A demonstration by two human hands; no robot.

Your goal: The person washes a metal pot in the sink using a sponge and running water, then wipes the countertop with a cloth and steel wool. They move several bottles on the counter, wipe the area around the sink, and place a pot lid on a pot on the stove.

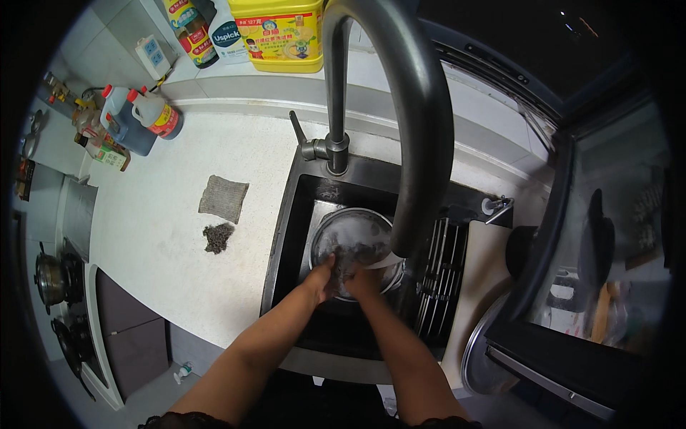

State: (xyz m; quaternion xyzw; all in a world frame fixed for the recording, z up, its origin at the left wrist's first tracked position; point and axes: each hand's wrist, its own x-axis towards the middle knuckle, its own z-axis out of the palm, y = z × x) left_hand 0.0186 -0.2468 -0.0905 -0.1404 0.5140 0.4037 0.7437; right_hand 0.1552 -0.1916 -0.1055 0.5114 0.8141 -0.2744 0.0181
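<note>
In the dark sink point(286, 236) sits a round metal-rimmed basin point(343, 227) holding cloudy, foamy water. My left hand point(323, 277) is at its lower-left side, thumb up and fingers curled inward. Close by on the right, my right hand point(361, 282) reaches over the near rim with bent fingers. Something dark and wet shows between the hands, too blurred to name. A white stream of water point(384, 262) runs from the big curved faucet point(429, 129) beside my right hand.
A grey cloth point(224, 199) and a dark steel-wool scourer point(218, 237) lie on the white counter point(157, 243) at left. Bottles point(132, 125) and a yellow tub point(280, 36) stand behind. A metal rack point(437, 279) lies right of the basin, near a round lid point(486, 350).
</note>
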